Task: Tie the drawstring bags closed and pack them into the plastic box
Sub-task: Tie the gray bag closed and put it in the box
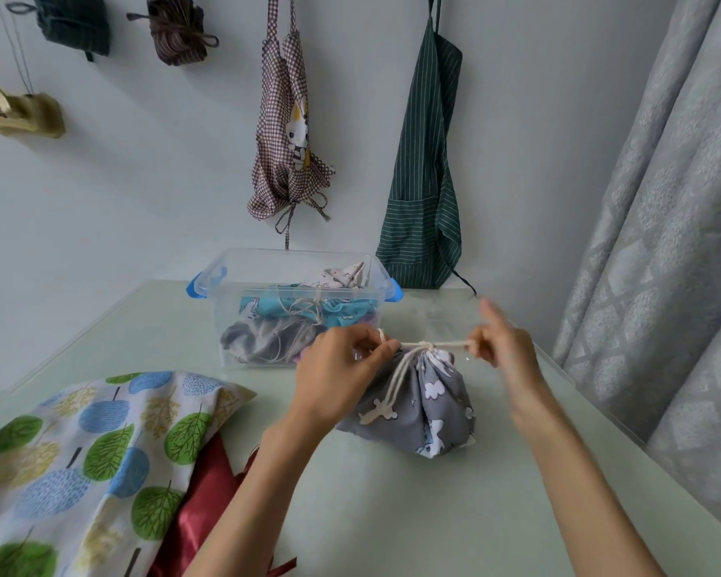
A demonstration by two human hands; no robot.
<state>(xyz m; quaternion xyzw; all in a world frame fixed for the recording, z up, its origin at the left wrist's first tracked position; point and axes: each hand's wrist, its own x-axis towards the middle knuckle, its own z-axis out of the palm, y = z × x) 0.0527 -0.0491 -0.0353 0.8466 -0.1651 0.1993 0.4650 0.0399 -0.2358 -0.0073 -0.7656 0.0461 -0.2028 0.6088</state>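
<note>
Hands meet over the grey drawstring bag (425, 403), which stands on the pale table (413, 514) just in front of the clear plastic box (296, 306): the left hand (336, 378) pinches one end of the cream cord (421, 345) between thumb and fingers, and the right hand (506, 347) pinches the other end, its forefinger raised. The cord runs taut across the bag's gathered neck, its loose ends hanging down the front. Inside the box lie several tied bags; left of the grey bag lie a tree-print bag (84, 460) and a red satin bag (200, 510).
</note>
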